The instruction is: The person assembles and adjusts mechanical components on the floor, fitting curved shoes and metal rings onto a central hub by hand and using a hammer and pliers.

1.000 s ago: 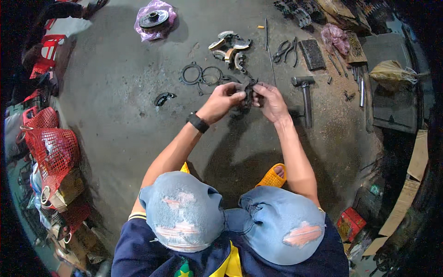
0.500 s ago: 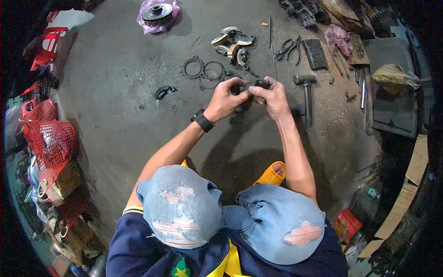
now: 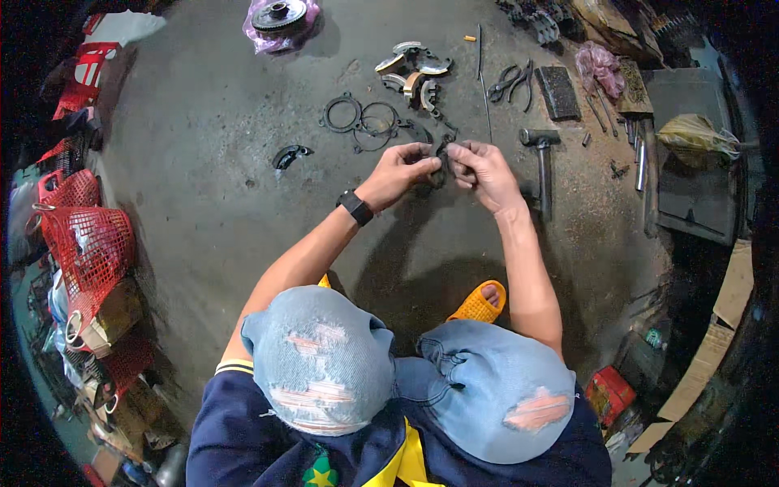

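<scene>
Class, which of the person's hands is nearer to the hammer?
Right. The right hand is just left of the hammer; the left hand is farther left, beyond the right hand.

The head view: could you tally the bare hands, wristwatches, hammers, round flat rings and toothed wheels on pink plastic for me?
Bare hands: 2 (left hand, right hand)
Wristwatches: 1 (dark wristwatch)
Hammers: 1 (hammer)
Round flat rings: 2 (left ring, right ring)
Toothed wheels on pink plastic: 1 (toothed wheel)
Total: 7
</scene>
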`<state>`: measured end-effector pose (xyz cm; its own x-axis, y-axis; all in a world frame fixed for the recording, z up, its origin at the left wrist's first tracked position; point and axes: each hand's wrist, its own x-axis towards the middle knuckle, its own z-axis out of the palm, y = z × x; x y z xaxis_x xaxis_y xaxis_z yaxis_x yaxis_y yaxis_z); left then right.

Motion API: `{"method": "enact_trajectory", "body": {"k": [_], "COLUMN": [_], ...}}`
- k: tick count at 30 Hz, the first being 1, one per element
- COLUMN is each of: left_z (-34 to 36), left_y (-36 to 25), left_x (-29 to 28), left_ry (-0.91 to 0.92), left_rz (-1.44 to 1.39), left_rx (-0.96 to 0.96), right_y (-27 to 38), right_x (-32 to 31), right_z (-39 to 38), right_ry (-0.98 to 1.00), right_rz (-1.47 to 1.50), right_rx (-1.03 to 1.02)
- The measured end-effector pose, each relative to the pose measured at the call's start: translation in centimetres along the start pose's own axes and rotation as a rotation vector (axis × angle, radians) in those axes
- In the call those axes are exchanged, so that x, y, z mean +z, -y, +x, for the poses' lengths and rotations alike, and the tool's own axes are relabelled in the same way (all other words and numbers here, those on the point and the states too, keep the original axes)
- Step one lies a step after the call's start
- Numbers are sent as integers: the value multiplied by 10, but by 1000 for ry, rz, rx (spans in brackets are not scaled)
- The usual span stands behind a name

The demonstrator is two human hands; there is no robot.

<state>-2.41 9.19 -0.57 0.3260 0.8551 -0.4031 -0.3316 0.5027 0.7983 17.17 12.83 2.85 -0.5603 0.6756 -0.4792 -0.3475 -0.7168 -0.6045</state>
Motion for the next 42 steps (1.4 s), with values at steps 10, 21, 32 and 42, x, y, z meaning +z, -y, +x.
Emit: {"method": "enact_trajectory", "body": {"k": [10, 21, 32, 42], "left_z": [-47, -81, 2, -78], "left_y": [-19, -42, -11, -15], "left_x": [-123, -133, -38, -116], "left_ry": [-620, -724, -131, -397], "left_rz": [895, 1575, -93, -358], "left_rx": [392, 422, -69, 71], "right_y": [-5, -11, 8, 72], "right_x": [-19, -1, 52, -95], "right_z": [57, 66, 32, 51], "right_ry": [-695, -370, -27, -845], "right_rz": [-1529, -1243, -1144, -1851], "right_rx": [-600, -142, 49, -231]}}
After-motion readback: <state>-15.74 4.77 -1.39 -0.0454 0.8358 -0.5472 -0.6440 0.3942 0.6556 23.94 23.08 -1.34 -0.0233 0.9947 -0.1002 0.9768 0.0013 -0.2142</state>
